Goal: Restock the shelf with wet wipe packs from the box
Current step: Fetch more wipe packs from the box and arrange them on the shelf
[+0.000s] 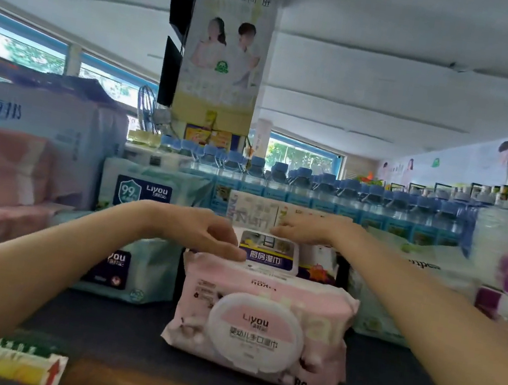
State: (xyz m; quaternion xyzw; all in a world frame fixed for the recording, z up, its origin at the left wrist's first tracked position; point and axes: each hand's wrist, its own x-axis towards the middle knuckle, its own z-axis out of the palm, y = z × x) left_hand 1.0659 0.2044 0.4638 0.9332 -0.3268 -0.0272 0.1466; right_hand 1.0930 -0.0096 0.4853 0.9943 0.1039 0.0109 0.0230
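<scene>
Two hands, left hand (206, 234) and right hand (301, 230), pinch the white-lidded kitchen wipe pack (267, 254) perched atop the pink soft-plastic baby wipe pack (258, 323) on the dark shelf (123, 338), and careless release could topple it backward.

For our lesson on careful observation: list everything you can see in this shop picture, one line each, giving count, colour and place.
pink wipe pack: one, pink with round white lid, front centre of shelf.
kitchen wipe pack: one, white and blue label, behind the pink one.
teal wipe packs: two, stacked, left of centre.
water bottles: a long row, blue caps, behind.
pink bundles: stacked, far left.
poster: one, pale, on the pillar.
shelf: dark, price tags on the front edge.
hands: left hand and right hand, on the kitchen pack.
</scene>
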